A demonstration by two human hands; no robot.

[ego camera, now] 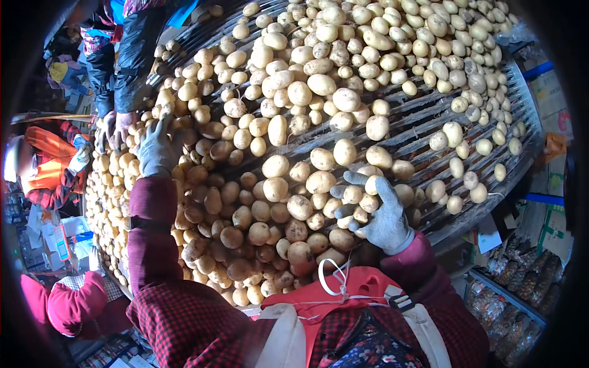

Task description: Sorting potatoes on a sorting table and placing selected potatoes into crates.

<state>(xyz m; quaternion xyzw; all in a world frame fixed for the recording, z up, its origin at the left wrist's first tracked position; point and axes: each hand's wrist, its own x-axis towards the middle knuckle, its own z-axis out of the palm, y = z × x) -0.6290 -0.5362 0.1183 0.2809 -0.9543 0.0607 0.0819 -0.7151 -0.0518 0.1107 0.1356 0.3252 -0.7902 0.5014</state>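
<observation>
Many small potatoes (299, 207) lie heaped on a slatted metal sorting table (418, 115). My left hand (158, 149), in a grey glove, reaches onto the pile at the left with its fingers spread, touching potatoes; whether it grips one cannot be told. My right hand (386, 218), also in a grey glove, is turned with its palm partly up and its fingers curved around several small potatoes (361, 200). Larger potatoes lie around it. Dirt marks many of them.
A co-worker's bare hands (115, 129) rest on the pile just left of my left hand. Another person in an orange apron (50, 156) and one in pink sleeves (80, 299) are at the left. Packed bags on a rack (511, 294) and cartons (550, 96) stand at the right.
</observation>
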